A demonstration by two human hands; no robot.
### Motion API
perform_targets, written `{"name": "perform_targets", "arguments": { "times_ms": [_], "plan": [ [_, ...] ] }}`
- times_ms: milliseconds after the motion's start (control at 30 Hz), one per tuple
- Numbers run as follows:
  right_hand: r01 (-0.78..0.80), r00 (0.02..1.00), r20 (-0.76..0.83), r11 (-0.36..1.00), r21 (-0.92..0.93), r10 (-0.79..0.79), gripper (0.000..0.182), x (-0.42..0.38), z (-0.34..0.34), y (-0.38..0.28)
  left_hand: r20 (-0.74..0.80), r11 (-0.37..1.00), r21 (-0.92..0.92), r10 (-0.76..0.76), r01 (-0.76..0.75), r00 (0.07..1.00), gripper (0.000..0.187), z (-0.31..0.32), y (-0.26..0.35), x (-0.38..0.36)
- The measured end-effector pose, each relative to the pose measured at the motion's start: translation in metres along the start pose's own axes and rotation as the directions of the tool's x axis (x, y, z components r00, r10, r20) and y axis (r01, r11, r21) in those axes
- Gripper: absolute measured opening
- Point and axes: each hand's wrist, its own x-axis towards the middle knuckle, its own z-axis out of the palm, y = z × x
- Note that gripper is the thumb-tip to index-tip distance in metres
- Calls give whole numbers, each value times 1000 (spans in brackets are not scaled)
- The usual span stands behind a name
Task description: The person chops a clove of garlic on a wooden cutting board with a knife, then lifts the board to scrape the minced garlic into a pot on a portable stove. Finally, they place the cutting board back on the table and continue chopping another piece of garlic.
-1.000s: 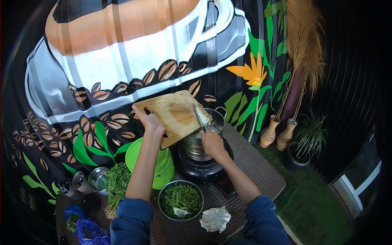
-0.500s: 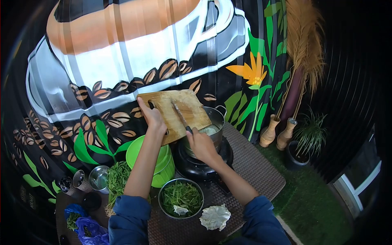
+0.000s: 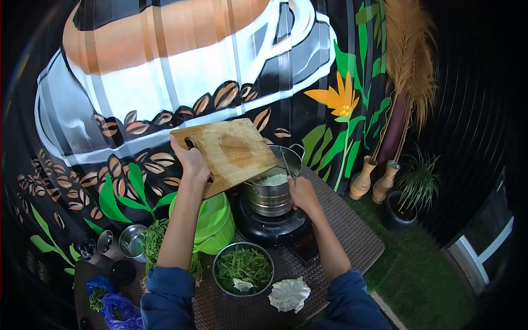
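Observation:
My left hand grips a wooden cutting board by its handle end and holds it tilted, its far edge close to the rim of a metal pot. The board's upper face is bare but for a damp-looking patch. White chopped pieces lie inside the pot, which sits on a black electric cooker. At the pot's right side, my right hand is closed around a knife, its blade pointing up over the opening. The knife's handle is mostly hidden by my fingers.
A green bucket stands left of the cooker. In front are a metal bowl of cut greens and a crumpled pale leafy piece. Bunched greens, a steel bowl and blue plastic bags occupy the table's left.
The knife has left the board's surface and moved right and down to the pot. The board has shifted slightly left, uncovering more of the pot and the white pieces.

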Motion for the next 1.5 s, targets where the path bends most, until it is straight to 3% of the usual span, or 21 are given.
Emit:
{"name": "perform_targets", "arguments": {
  "times_ms": [67, 133, 200, 233, 267, 333, 433, 500, 800, 900, 933, 967, 1000, 1033, 1100, 1133, 1167, 1200, 1300, 1367, 1500],
  "plan": [
    [10, 1000, -17, 928, 372, -4, 50, -7, -8, -7, -2, 1000, 19, 16, -16, 1000, 103, 2, 1, 0],
    [84, 996, -38, 867, 491, -75, 49, -5, -2, -10, -1, 999, 38, 33, -33, 999, 104, 6, 1, -4],
    [-42, 992, 90, 454, 890, -85, 46, 3, 11, -11, -16, 999, 34, 43, -42, 999, 105, 13, -1, -8],
    [-159, 975, 199, 325, 932, -94, 42, 2, 11, -11, -15, 998, 37, 43, -43, 999, 105, 16, -1, -11],
    [-160, 975, 199, 323, 933, -94, 42, 3, 14, -10, -33, 999, 20, 26, -25, 999, 106, 19, -2, -15],
    [-296, 933, 291, 7, 955, -210, 40, 8, 23, -1, -51, 1000, 4, 4, -4, 999, 107, 21, -1, -20],
    [-332, 920, 304, -77, 940, -246, 39, 8, 34, 9, -102, 992, -102, -85, 75, 991, 110, 19, 4, -20],
    [-329, 918, 303, -67, 942, -255, 39, 2, 34, 16, -109, 977, -156, -162, 144, 981, 112, 13, 8, -18],
    [-434, 872, 429, 34, 900, -234, 40, -55, 9, 65, -139, 977, -193, -123, 95, 983, 116, -4, 18, -3],
    [-395, 883, 447, 291, 871, -140, 41, -67, -15, 76, -74, 996, -94, -19, 12, 997, 116, -16, 11, 7],
    [-395, 884, 447, 291, 871, -139, 41, -68, -20, 71, -73, 995, -94, -20, 13, 997, 116, -18, 7, 11],
    [-257, 936, 339, 473, 843, -95, 40, -66, -24, 63, -45, 998, -49, 36, -38, 998, 114, -20, 1, 14],
    [-123, 973, 220, 638, 760, -74, 40, -65, -29, 53, -14, 996, -6, 89, -89, 996, 112, -21, -6, 18],
    [-67, 978, 182, 678, 732, -101, 36, -63, -31, 40, -14, 996, -7, 84, -84, 996, 112, -23, -14, 22],
    [204, 979, -74, 854, 478, -192, 33, -52, -1, 21, -77, 959, 83, 279, -273, 957, 99, -22, -31, 27],
    [364, 928, -214, 862, 352, -304, 32, -51, 10, 0, -75, 960, 82, 275, -268, 959, 99, -11, -39, 21],
    [394, 915, -202, 882, 260, -349, 32, -49, 20, -16, -161, 929, 127, 365, -348, 917, 92, 8, -47, 9],
    [415, 904, -179, 898, 146, -389, 30, -49, 28, -33, -242, 889, 180, 455, -421, 857, 85, 23, -53, -3],
    [437, 894, -125, 899, 20, -431, 29, -43, 43, -49, -235, 930, 103, 367, -352, 900, 76, 28, -53, -17],
    [329, 918, -154, 919, -216, -365, 29, -34, 48, -43, -212, 948, 63, 317, -311, 924, 74, 21, -47, -13],
    [161, 958, -185, 948, -276, -217, 32, -20, 36, -23, -133, 957, 113, 282, -268, 950, 97, 1, -41, 0]
  ]
}}
